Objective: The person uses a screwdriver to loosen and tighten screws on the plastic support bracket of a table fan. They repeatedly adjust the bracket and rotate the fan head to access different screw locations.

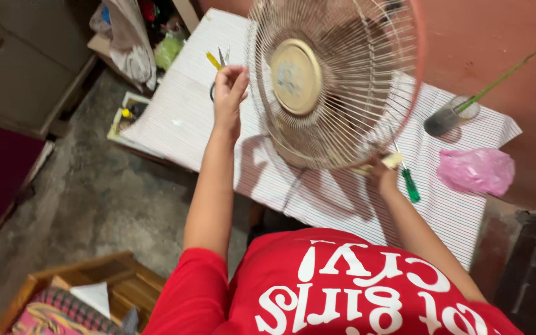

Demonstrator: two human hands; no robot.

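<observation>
On the striped tabletop (342, 205) stood a round electric fan with a cream wire-mesh grille (336, 80) and a pale yellow plastic hub cap at its centre, tilted toward the camera, its rim edged in salmon pink. Left hand (229, 90) was raised beside the grille's left edge, fingers pinched together near the wires; whether it actually gripped a wire, cannot tell. Right hand (383, 174) sat at the grille's lower rim, closed on a small pale yellowish piece (392, 161), maybe a clip or cloth, too small to tell.

Risk, as a judgement: fan leaned with only two light contacts, so a slip at the bottom rim could tip it off the tabletop; thin wires could also bend or nip fingers.

Just right of the right hand lay a green-handled screwdriver (409, 183), shaft metal, handle translucent plastic. Scissors and a yellow tool (218, 60) lay behind the left hand. Further right: crumpled pink plastic bag (476, 170), soft and glossy; a clear glass jar with a green stick (460, 108) by the terracotta wall. Rough concrete floor (107, 192) below.
</observation>
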